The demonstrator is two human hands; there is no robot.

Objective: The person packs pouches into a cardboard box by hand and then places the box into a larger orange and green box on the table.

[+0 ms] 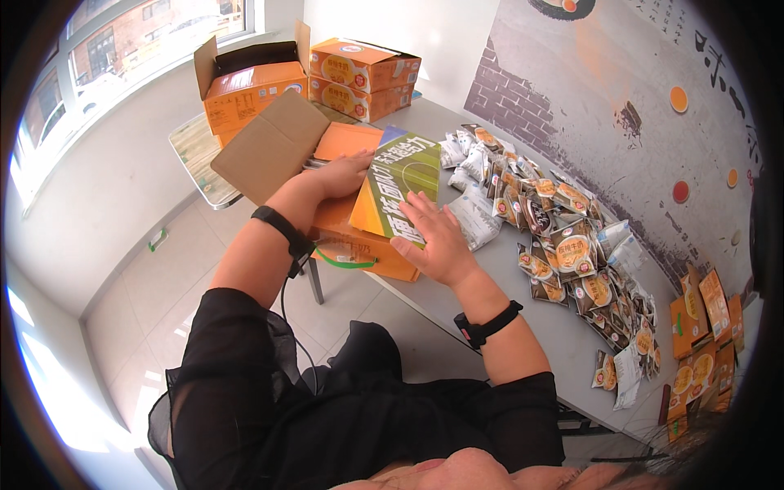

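Note:
An orange cardboard carton (367,251) with a green handle stands near the table edge, its brown inner flap (275,144) folded out to the left. My left hand (346,173) reaches over the carton's opening, its fingertips against the edge of the printed green and yellow flap (398,174). My right hand (435,239) rests with spread fingers on the lower right part of that flap. Silvery packet edges show in the opening beside my left wrist. Many brown and white drink pouches (574,250) lie heaped on the table right of the carton.
Two closed orange cartons (361,79) are stacked at the back beside an open one (254,92). The grey table (527,324) runs to the lower right, where more orange cardboard boxes (692,373) stand. A patterned wall is behind the pouches. A wood-patterned surface (199,162) lies at the left.

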